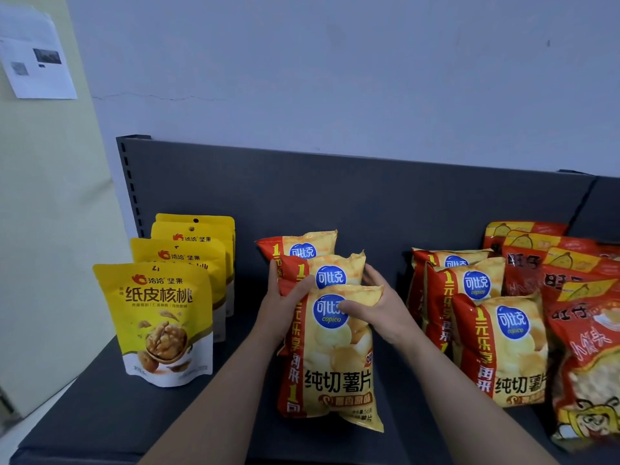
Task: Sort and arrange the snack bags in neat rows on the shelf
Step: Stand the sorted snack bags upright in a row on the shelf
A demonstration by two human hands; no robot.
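Walnut pouches [167, 317] marked "纸皮核桃" stand left of the hands on the shelf [100, 414], the rear ones half hidden. Left hand [285, 303] and right hand [379, 307] grip the top of the front "copico" chip bag [335, 357], partly covering its logo. Right of the hands stands another copico row [503, 347], then red bags [587, 347] cut off at the edge.

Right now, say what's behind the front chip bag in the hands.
A middle chip bag and a back chip bag; only their tops show, the front chip bag covers the rest.
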